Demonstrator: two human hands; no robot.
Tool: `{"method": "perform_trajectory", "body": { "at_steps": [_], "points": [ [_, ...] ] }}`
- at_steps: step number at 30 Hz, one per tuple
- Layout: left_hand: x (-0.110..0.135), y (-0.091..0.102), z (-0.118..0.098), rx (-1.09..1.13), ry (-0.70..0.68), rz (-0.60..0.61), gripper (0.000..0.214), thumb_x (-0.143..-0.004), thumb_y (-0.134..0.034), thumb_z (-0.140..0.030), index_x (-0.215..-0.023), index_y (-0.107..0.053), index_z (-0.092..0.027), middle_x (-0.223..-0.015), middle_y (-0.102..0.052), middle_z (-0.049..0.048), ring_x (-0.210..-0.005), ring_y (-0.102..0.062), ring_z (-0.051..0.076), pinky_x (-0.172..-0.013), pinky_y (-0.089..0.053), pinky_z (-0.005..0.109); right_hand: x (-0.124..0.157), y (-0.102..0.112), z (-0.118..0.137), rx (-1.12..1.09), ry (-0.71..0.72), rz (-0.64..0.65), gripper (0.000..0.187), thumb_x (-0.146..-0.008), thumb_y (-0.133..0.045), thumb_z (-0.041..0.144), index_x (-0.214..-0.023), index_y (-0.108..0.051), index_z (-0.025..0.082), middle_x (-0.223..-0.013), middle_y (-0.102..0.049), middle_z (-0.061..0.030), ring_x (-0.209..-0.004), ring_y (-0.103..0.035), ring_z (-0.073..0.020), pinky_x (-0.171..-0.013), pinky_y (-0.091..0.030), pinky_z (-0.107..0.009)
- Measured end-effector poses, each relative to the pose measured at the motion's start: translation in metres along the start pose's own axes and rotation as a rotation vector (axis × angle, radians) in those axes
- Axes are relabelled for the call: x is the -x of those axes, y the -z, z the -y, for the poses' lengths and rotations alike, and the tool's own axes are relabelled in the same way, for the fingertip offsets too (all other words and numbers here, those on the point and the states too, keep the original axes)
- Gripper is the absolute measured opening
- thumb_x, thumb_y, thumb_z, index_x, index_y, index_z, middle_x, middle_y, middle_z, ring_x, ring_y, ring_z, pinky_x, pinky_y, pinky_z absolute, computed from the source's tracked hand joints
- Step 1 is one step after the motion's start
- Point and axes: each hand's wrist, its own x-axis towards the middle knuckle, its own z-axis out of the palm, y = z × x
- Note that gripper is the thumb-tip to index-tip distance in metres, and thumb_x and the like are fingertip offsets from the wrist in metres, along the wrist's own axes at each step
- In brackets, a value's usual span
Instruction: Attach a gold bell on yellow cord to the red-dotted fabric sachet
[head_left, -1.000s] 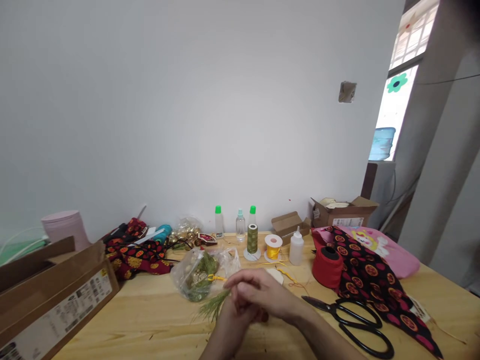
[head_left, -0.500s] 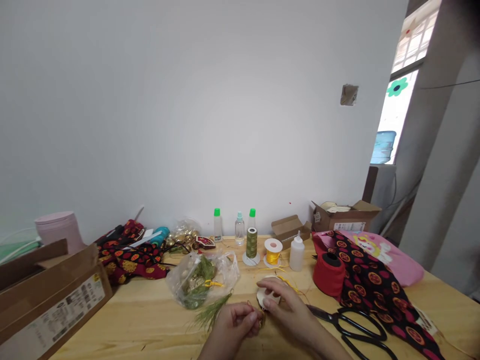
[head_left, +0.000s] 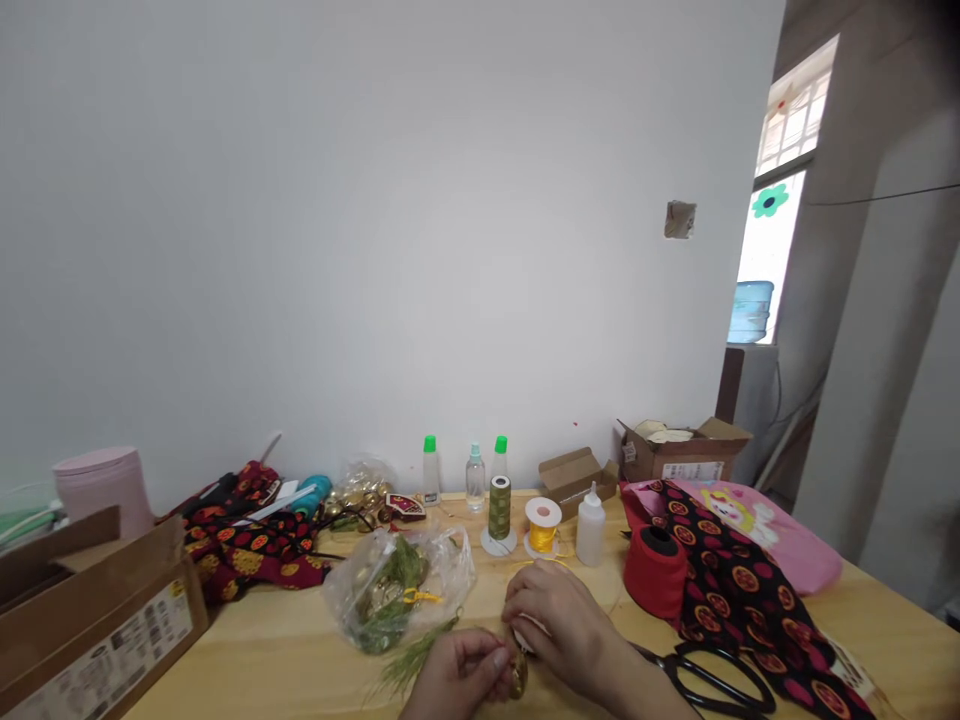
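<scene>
My left hand (head_left: 459, 677) is closed, pinching a small gold bell-like bead (head_left: 518, 676) at the bottom edge of the view. My right hand (head_left: 559, 626) is curled over a small white thing beside the bead, touching it; what it grips is mostly hidden. A green fringe tassel (head_left: 409, 660) lies on the wooden table (head_left: 285, 650) just left of my left hand. A clear plastic bag (head_left: 397, 588) with green tassels and gold beads sits behind it. Black scissors (head_left: 712, 680) lie right of my right wrist.
Behind my hands stand a green thread cone (head_left: 499, 508), a yellow cord spool (head_left: 543, 522), a white squeeze bottle (head_left: 591, 524) and three small bottles (head_left: 475, 476). A red thread cone (head_left: 655, 562) and patterned cloth (head_left: 742, 600) lie right. Cardboard boxes (head_left: 90, 620) sit left.
My hands have drawn nearer to me and lower in view. The right hand came off the left, reached to the small white thing by the yellow cord, and now curls over it.
</scene>
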Motion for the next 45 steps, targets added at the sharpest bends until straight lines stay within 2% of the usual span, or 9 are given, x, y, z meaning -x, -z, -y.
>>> {"method": "perform_trajectory", "body": {
  "at_steps": [9,12,17,20,23,28,32,40,45],
  "points": [
    [-0.003,-0.002,0.003,-0.062,-0.045,0.014,0.025,-0.066,-0.057,-0.034,-0.055,-0.063,-0.012,-0.052,-0.059,0.0006,-0.053,-0.050,0.012,-0.054,-0.037,0.021,-0.011,0.000,0.022,0.222,0.198,-0.069,0.007,-0.076,-0.055,0.025,-0.072,-0.060,0.022,-0.075,-0.062,0.0004,-0.070,-0.047,-0.0141,-0.060,-0.030,-0.027],
    [-0.005,-0.003,0.001,-0.132,-0.090,-0.074,0.017,-0.063,-0.059,-0.027,-0.053,-0.062,-0.013,-0.053,-0.061,0.0006,-0.055,-0.051,0.014,-0.055,-0.038,0.023,-0.016,-0.005,0.026,0.078,0.234,-0.085,0.005,-0.074,-0.057,0.023,-0.076,-0.062,0.023,-0.079,-0.063,0.0009,-0.073,-0.049,-0.0142,-0.064,-0.032,-0.027],
    [-0.002,-0.004,-0.008,-0.101,-0.065,-0.022,0.028,-0.068,-0.054,-0.038,-0.058,-0.061,-0.012,-0.054,-0.059,0.0026,-0.055,-0.051,0.014,-0.057,-0.040,0.024,-0.014,-0.007,0.006,-0.410,-0.192,-0.330,0.015,-0.076,-0.051,0.021,-0.083,-0.063,0.017,-0.079,-0.062,-0.0035,-0.069,-0.052,-0.0131,-0.062,-0.038,-0.023],
    [0.002,-0.004,-0.013,-0.160,-0.060,-0.018,0.032,-0.069,-0.053,-0.041,-0.057,-0.060,-0.012,-0.055,-0.057,0.0021,-0.056,-0.050,0.013,-0.058,-0.039,0.023,-0.008,-0.017,-0.001,-0.465,-0.339,-0.212,0.020,-0.076,-0.049,0.023,-0.070,-0.067,0.015,-0.062,-0.059,-0.0023,-0.059,-0.050,-0.0125,-0.053,-0.036,-0.021],
    [0.002,-0.004,-0.012,-0.173,-0.084,-0.007,0.034,-0.070,-0.052,-0.041,-0.054,-0.059,-0.012,-0.053,-0.055,0.0001,-0.056,-0.048,0.012,-0.057,-0.037,0.021,-0.005,-0.028,0.007,-0.467,-0.345,-0.149,0.013,-0.068,-0.056,0.022,-0.066,-0.068,0.017,-0.061,-0.058,-0.0008,-0.059,-0.049,-0.0118,-0.053,-0.035,-0.020],
    [-0.004,-0.001,-0.001,-0.058,-0.053,0.019,0.037,-0.065,-0.058,-0.045,-0.051,-0.059,-0.011,-0.049,-0.052,-0.0013,-0.051,-0.043,0.010,-0.053,-0.032,0.020,-0.007,-0.036,0.016,-0.588,-0.445,-0.252,0.012,-0.063,-0.054,0.014,-0.056,-0.064,0.014,-0.056,-0.052,0.0008,-0.051,-0.043,-0.0090,-0.047,-0.030,-0.018],
    [-0.005,0.002,0.000,-0.008,-0.007,0.005,0.039,-0.067,-0.055,-0.047,-0.059,-0.063,-0.009,-0.050,-0.054,-0.0006,-0.047,-0.039,0.008,-0.049,-0.028,0.019,0.004,-0.036,0.008,-0.834,-0.494,-0.318,0.017,-0.066,-0.054,0.025,-0.057,-0.059,0.012,-0.054,-0.048,0.0012,-0.048,-0.040,-0.0088,-0.046,-0.031,-0.019],
    [-0.001,0.002,-0.004,-0.017,0.027,-0.056,0.028,-0.055,-0.067,-0.038,-0.058,-0.064,-0.010,-0.054,-0.060,0.0002,-0.053,-0.048,0.010,-0.056,-0.036,0.022,0.044,-0.034,0.018,-0.788,-0.300,-0.341,0.014,-0.069,-0.056,0.022,-0.057,-0.060,0.015,-0.063,-0.055,-0.0025,-0.064,-0.050,-0.0143,-0.060,-0.038,-0.023],
    [-0.001,0.005,0.000,-0.148,0.011,-0.098,0.017,-0.056,-0.067,-0.027,-0.060,-0.064,-0.011,-0.058,-0.064,0.0028,-0.053,-0.053,0.012,-0.055,-0.040,0.023,0.038,-0.031,0.016,-0.744,-0.284,-0.289,0.021,-0.076,-0.048,0.023,-0.063,-0.062,0.015,-0.069,-0.059,-0.0046,-0.070,-0.053,-0.0158,-0.066,-0.040,-0.025]
  ]
}}
